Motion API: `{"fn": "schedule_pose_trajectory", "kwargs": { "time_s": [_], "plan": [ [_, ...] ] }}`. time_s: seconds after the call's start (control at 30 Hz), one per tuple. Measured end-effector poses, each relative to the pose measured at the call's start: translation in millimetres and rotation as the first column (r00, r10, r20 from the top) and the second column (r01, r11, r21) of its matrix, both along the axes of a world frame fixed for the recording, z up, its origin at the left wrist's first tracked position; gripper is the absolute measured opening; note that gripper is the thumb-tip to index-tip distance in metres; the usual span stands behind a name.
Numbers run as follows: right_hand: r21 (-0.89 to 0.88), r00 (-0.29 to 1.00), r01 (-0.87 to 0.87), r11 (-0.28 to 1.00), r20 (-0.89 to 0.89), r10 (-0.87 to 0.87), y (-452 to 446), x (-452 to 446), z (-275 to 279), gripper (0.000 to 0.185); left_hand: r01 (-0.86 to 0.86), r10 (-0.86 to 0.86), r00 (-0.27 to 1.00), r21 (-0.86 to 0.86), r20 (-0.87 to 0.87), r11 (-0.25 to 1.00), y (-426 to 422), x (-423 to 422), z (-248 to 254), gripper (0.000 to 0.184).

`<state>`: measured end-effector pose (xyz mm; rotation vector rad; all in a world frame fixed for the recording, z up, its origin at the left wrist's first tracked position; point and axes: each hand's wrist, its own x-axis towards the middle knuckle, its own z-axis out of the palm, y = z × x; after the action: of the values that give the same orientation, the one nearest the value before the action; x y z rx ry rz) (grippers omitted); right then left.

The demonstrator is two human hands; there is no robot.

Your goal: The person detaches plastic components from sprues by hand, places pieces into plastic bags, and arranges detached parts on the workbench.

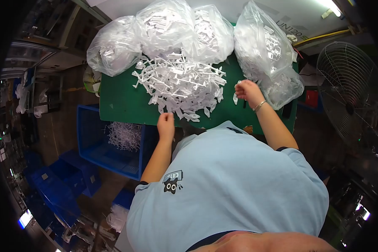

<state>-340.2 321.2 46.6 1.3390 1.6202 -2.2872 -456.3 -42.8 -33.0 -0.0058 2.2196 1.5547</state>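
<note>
At the middle of the green worktop (pixel 119 98), a loose pile of white plastic pieces (pixel 182 84), thin stems and flat tabs tangled together. I take the pile as my landmark.

Left hand (pixel 166 121): just beside the pile's near edge, towards its left end, fingers curled in. From where I sit I cannot tell whether it grips a piece or whether it touches the pile.

Right hand (pixel 248 91): off the pile's right side, apart from it, fingers bent and drawn together. A bit of white shows at the fingertips; I cannot tell if it is pinched there. A single white piece (pixel 235 99) is just below those fingers, between hand and pile. Bracelet (pixel 259 106) on that wrist.

Beyond the pile, three clear plastic bags (pixel 166 25) in a row, filled with similar white pieces; the middle and right ones come down close to the pile's far edge. Right of the pile, past the right hand, a tall clear bag (pixel 260 42) with more of the same, and a lower clear bag (pixel 283 86) against its near side.

Below and left of the pile, off the worktop, a blue crate (pixel 88 134) with a heap of thin white bits (pixel 124 135) inside. Far right of the pile, a round caged fan (pixel 344 92).
</note>
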Motion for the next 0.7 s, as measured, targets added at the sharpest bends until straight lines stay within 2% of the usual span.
{"fn": "schedule_pose_trajectory", "kwargs": {
  "time_s": [0.03,0.07,0.1,0.13,0.17,0.2,0.23,0.3,0.33,0.4,0.47,0.53,0.6,0.63,0.67,0.7],
  "plan": [
    [0.068,0.995,-0.090,0.994,0.055,0.087,-1.5,16.8,-27.3,0.020,0.124,-0.161,0.969,-0.197,-0.189,0.973,15.4,17.0,9.3,0.010],
    [0.294,0.957,-0.279,0.914,0.163,0.240,-5.9,27.6,-46.2,0.022,0.267,-0.375,0.851,-0.312,-0.367,0.912,24.7,27.7,10.5,0.013],
    [0.475,0.885,-0.461,0.749,0.299,0.355,-13.3,34.2,-57.9,0.026,0.368,-0.567,0.658,-0.445,-0.496,0.816,31.9,37.1,9.8,0.018],
    [0.677,0.874,-0.466,0.570,0.252,0.416,-24.4,36.3,-58.1,0.030,0.372,-0.573,0.659,-0.450,-0.487,0.811,38.9,45.5,5.5,0.018],
    [0.836,0.847,-0.419,0.354,0.220,0.483,-35.1,33.8,-59.3,0.036,0.458,-0.686,0.491,-0.511,-0.537,0.727,46.7,52.2,0.1,0.030],
    [0.867,0.827,-0.410,0.282,0.224,0.515,-44.2,26.5,-56.5,0.044,0.522,-0.768,0.302,-0.576,-0.565,0.629,54.0,59.7,-6.2,0.041],
    [0.910,0.764,-0.383,0.160,0.214,0.609,-46.7,18.6,-56.5,0.051,0.525,-0.773,0.307,-0.578,-0.556,0.625,62.2,69.9,-12.8,0.041],
    [0.923,0.597,-0.369,-0.111,0.327,0.733,-46.6,7.9,-70.2,0.055,0.367,-0.804,0.398,-0.727,-0.441,0.580,77.9,86.8,-24.6,0.065],
    [0.921,0.593,-0.375,-0.106,0.326,0.736,-46.1,10.4,-73.0,0.055,0.367,-0.850,0.389,-0.786,-0.357,0.498,81.7,90.1,-28.9,0.077],
    [0.869,0.518,-0.423,-0.258,0.466,0.718,-43.2,13.7,-73.7,0.058,0.368,-0.859,0.370,-0.793,-0.354,0.486,87.9,97.3,-31.7,0.076],
    [0.874,0.536,-0.416,-0.250,0.458,0.709,-37.7,26.6,-66.8,0.059,0.370,-0.865,0.353,-0.796,-0.356,0.479,91.8,101.9,-32.3,0.076],
    [0.879,0.549,-0.409,-0.247,0.453,0.703,-25.0,47.1,-61.2,0.060,0.484,-0.897,0.264,-0.756,-0.354,0.441,91.6,107.2,-39.2,0.075],
    [0.901,0.589,-0.419,-0.115,0.366,0.721,-10.5,68.4,-59.0,0.056,0.481,-0.906,0.258,-0.769,-0.336,0.422,90.8,107.4,-42.0,0.073],
    [0.900,0.589,-0.421,-0.114,0.366,0.720,-5.3,74.9,-60.7,0.056,0.475,-0.913,0.251,-0.781,-0.321,0.405,92.1,106.1,-41.1,0.071],
    [0.908,0.634,-0.417,-0.033,0.317,0.706,-0.5,80.0,-63.6,0.052,0.462,-0.883,0.232,-0.752,-0.409,0.470,93.1,103.8,-40.1,0.066],
    [0.911,0.676,-0.409,0.047,0.268,0.686,1.5,81.5,-62.1,0.048,0.463,-0.882,0.232,-0.751,-0.409,0.470,94.1,99.6,-41.8,0.066]
  ]
}}
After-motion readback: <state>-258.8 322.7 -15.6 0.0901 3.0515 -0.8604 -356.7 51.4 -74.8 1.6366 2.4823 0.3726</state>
